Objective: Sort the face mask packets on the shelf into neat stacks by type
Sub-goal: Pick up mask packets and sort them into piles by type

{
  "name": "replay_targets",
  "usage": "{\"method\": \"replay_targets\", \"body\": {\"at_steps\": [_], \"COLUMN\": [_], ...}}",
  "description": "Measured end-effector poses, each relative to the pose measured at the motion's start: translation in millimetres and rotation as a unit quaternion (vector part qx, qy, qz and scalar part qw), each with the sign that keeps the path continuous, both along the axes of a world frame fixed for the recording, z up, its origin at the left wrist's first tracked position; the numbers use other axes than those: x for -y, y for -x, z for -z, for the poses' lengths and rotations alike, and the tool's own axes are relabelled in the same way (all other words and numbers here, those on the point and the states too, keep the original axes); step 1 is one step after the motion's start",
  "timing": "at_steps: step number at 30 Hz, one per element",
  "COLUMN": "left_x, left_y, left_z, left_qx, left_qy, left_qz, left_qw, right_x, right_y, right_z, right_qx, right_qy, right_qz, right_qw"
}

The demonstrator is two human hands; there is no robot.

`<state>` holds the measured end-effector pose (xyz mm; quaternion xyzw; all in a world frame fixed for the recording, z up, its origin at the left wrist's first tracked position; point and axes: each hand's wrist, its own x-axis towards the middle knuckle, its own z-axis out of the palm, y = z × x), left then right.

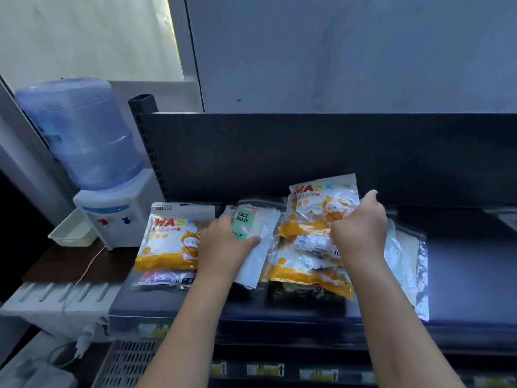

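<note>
Shelf [461, 261]: left hand [223, 243] grips green packet [242, 221], right hand [361, 228] orange packet [316, 208].

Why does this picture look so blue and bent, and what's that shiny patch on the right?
Head view: the wide lens bends the shelf edge and tilts the water bottle; cool light tints everything bluish; glare whitens the clear packet beside the right hand; price labels below are blurry.

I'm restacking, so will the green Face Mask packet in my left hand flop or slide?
Probably floppy: the green Face Mask packet is a thin plastic pouch. Likely light: the left hand alone holds it. Its glossy film may slip.
</note>
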<state>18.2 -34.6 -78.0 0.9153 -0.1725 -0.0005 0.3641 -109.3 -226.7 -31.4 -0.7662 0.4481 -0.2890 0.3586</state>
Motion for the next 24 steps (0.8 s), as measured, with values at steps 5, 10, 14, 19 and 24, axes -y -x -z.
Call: {"method": "replay_targets", "body": {"at_steps": [5,10,14,19,24], "left_x": [-6.1,-10.5,-12.3,-13.6,-12.1], "left_y": [-1.2,0.8,4.0,2.7,-4.6], "left_z": [0.0,1.1,-4.1,-12.5,-21.3], "left_qx": [-0.015,-0.020,-0.047,-0.084,-0.118], "left_qy": [0.125,0.212,0.239,0.277,0.310], "left_qz": [-0.003,0.025,0.050,0.069,0.071], "left_qw": [0.992,0.977,0.968,0.955,0.941], "right_x": [0.0,-1.9,-6.0,-4.8,-1.3], "right_y": [6.2,6.7,7.3,4.4,3.6], "right_z": [4.2,-3.3,-3.6,1.8,5.5], "right_qx": [0.056,0.094,0.142,0.187,0.286], "right_qy": [-0.026,-0.051,-0.066,-0.119,-0.207], "right_qz": [0.044,0.022,0.019,0.015,-0.015], "right_qw": [0.997,0.994,0.988,0.975,0.936]}}
